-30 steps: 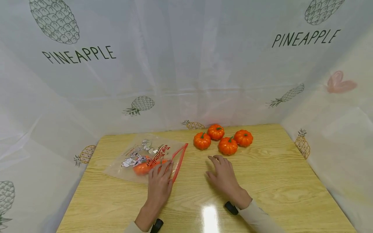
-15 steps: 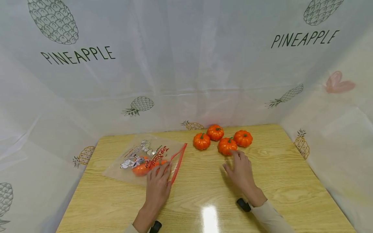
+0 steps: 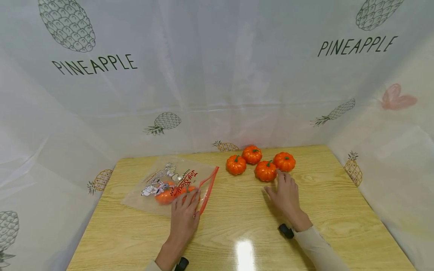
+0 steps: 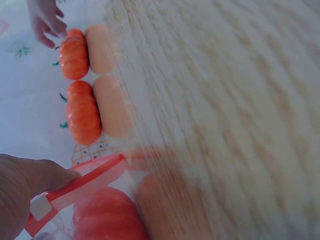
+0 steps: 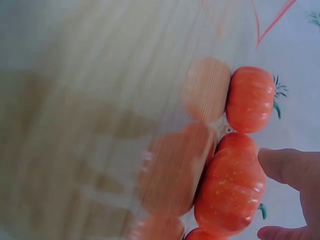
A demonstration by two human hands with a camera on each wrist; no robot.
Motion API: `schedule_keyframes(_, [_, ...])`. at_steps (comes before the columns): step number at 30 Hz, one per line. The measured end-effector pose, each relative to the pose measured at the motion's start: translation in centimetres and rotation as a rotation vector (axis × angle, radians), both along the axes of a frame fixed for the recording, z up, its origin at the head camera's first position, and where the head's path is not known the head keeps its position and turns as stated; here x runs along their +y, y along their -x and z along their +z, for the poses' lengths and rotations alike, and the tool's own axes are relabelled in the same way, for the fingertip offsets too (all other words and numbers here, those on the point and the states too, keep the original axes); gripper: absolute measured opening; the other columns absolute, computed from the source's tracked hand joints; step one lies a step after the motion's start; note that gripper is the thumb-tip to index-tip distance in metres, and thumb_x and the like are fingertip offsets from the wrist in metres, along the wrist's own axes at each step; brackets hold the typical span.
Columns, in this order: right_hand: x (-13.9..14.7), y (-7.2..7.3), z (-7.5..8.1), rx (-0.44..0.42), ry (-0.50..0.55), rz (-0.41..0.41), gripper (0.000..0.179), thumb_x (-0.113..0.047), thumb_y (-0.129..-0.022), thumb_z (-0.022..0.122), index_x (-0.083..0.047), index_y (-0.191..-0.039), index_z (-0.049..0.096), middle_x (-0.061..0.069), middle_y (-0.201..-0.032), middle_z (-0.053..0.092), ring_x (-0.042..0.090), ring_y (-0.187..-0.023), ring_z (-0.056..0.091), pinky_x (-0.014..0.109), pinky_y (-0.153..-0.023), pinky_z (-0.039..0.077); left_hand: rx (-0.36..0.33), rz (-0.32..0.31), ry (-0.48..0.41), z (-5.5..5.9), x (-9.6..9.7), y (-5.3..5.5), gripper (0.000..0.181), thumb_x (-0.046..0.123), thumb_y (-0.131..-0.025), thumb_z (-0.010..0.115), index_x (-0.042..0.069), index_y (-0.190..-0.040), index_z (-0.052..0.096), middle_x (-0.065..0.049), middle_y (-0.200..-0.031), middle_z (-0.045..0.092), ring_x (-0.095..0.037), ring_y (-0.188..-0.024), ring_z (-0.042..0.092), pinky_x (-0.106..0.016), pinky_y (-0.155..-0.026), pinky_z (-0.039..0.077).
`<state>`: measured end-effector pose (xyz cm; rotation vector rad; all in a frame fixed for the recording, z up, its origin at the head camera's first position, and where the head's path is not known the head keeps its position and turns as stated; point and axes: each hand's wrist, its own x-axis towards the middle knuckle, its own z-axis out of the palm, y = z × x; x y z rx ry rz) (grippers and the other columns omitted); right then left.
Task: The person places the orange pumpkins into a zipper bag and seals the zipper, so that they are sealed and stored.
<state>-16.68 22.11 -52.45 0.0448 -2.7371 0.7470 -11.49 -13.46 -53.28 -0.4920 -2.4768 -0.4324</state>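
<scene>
A clear zip bag with a red zip edge lies at the left of the table. Inside it are orange toy pumpkins, partly covered by print and fingers. My left hand lies over the bag's mouth and holds its edge; in the left wrist view the thumb is against the red strip. My right hand reaches to the front pumpkin, fingers extended and apart, fingertips at its right side; whether they touch it is unclear. In the right wrist view the thumb is beside this pumpkin.
Three more pumpkins stand close by at the back: a left one, a rear one and a right one. A pale pineapple-print curtain rises behind the wooden table and along both sides.
My right hand has moved right and slightly forward, up to the front pumpkin's right side. My left hand has stayed on the bag. The pumpkins have not moved visibly.
</scene>
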Motion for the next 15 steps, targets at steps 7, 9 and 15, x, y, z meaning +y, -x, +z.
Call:
schedule_keyframes(7, [0.1,1.1,0.0,-0.013,-0.008,0.001,0.084,-0.022,-0.088,0.086,0.012,-0.151,0.042,0.038,-0.138,0.049,0.058,-0.118,0.052,0.069,-0.099,0.041,0.011,-0.003,0.002,-0.2,-0.1,0.1,0.071,0.000,-0.064,0.096,0.002,-0.132,0.074,-0.009,-0.136,0.068,-0.035,-0.116,0.057,-0.050,-0.095,0.042])
schedule_keyframes(9, [0.1,1.4,0.0,-0.009,-0.015,0.001,0.084,-0.022,-0.088,0.086,0.012,-0.151,0.042,0.038,-0.137,0.050,0.058,-0.116,0.052,0.069,-0.098,0.042,0.014,-0.005,0.002,-0.2,-0.1,0.1,0.071,0.000,-0.064,0.096,0.002,-0.132,0.074,-0.009,-0.135,0.068,-0.035,-0.115,0.057,-0.050,-0.095,0.042])
schedule_keyframes(15, [-0.2,2.2,0.1,-0.029,-0.035,-0.013,0.089,-0.025,-0.088,0.087,0.012,-0.153,0.040,0.038,-0.136,0.051,0.060,-0.117,0.053,0.070,-0.098,0.043,0.000,-0.001,0.003,-0.1,-0.1,0.1,0.071,0.001,-0.065,0.096,0.003,-0.133,0.074,-0.008,-0.135,0.068,-0.034,-0.116,0.057,-0.050,-0.096,0.042])
